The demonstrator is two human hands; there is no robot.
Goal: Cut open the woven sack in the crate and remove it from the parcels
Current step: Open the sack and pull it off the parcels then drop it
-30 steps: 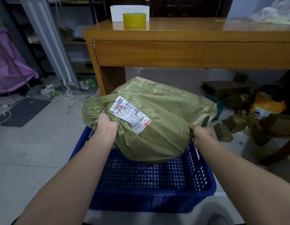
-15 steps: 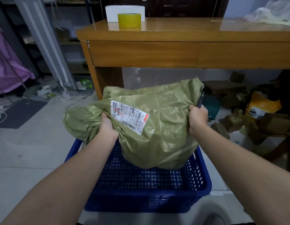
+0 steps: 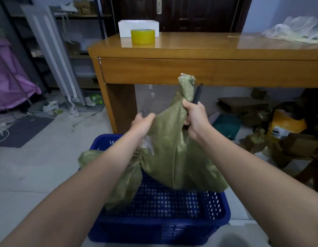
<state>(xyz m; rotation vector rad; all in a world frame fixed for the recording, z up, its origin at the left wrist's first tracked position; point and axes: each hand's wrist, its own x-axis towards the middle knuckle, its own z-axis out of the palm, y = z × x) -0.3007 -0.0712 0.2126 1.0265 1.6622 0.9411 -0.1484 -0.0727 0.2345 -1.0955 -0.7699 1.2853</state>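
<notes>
- The right hand (image 3: 194, 118), at the centre of the frame, is clenched on the bunched neck of the green woven sack (image 3: 174, 154) together with a dark knife (image 3: 197, 94).
- The blurred left hand (image 3: 143, 122) touches the sack's left side; its grip cannot be told.
- Half a second earlier both hands gripped the sack lower; it now hangs taller, its base over the blue crate (image 3: 172, 227).
- The wooden tabletop (image 3: 190, 43) edge lies just beyond; open floor (image 3: 38, 168) at left.
</notes>
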